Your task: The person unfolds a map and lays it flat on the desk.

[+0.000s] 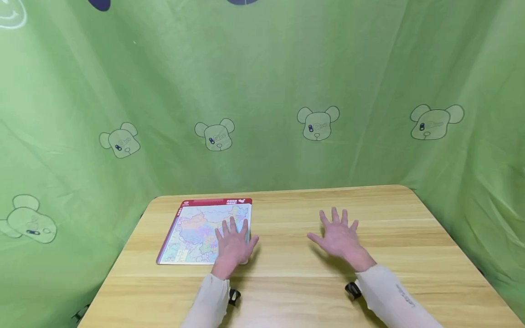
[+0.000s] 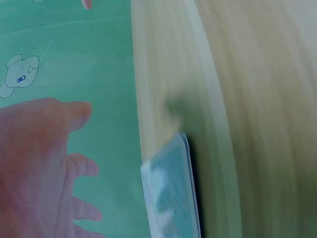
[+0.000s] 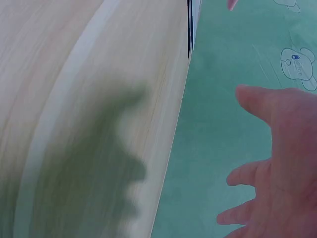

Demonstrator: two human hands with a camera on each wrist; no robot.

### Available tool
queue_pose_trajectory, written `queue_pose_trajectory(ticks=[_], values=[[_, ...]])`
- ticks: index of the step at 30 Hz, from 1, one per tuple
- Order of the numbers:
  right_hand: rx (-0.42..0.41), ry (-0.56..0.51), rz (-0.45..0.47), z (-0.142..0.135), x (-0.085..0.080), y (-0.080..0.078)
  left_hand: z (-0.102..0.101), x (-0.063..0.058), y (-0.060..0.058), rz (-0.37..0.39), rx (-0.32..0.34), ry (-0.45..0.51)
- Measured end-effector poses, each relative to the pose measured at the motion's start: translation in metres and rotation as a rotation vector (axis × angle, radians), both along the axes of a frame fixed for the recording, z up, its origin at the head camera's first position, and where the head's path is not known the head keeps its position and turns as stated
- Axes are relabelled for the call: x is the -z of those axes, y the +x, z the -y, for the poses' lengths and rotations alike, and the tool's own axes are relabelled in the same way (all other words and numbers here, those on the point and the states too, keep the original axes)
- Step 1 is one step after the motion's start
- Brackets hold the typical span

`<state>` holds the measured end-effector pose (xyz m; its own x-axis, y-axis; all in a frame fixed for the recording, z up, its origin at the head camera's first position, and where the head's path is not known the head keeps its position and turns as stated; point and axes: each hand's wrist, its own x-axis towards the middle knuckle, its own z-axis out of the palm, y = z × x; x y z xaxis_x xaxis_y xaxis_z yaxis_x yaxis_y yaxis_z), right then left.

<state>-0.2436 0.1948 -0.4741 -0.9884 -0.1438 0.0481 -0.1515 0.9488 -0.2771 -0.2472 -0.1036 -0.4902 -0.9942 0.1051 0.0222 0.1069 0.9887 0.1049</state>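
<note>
A map puzzle board or flat map sheet with a red top band and purple left edge, the map board [image 1: 197, 232], lies on the left part of the wooden table [image 1: 283, 269]. Above its right edge my left hand [image 1: 234, 245] hovers with fingers spread, covering part of the map. In the left wrist view a gap shows between this hand [image 2: 39, 168] and the board [image 2: 171, 193]. My right hand [image 1: 339, 239] is held over bare wood to the right, fingers spread and holding nothing. Its shadow falls on the table in the right wrist view, apart from the hand [image 3: 292, 163].
A green curtain [image 1: 262, 82] printed with bear heads hangs behind and along both sides of the table. Dark wrist bands [image 1: 234, 297] sit at the cuffs of the pale sleeves [image 1: 209, 300]. The table's far edge runs just behind the map board.
</note>
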Motion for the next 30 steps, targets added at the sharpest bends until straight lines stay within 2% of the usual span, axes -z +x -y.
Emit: queue_pose_trajectory(ticks=[10,16,23,30], values=[[-0.085,0.007,-0.01,0.026,0.008,0.0,0.037,0.008,0.001,0.008,0.01,0.04],[-0.204,-0.017,-0.023,0.042,0.012,0.0,0.067,0.014,0.004,0.015,0.039,0.063],[-0.338,-0.052,-0.01,0.062,0.01,0.001,0.104,0.015,0.008,0.014,0.065,0.085],[-0.44,-0.035,-0.014,0.087,0.007,0.001,0.139,0.018,0.012,0.035,0.051,0.1]])
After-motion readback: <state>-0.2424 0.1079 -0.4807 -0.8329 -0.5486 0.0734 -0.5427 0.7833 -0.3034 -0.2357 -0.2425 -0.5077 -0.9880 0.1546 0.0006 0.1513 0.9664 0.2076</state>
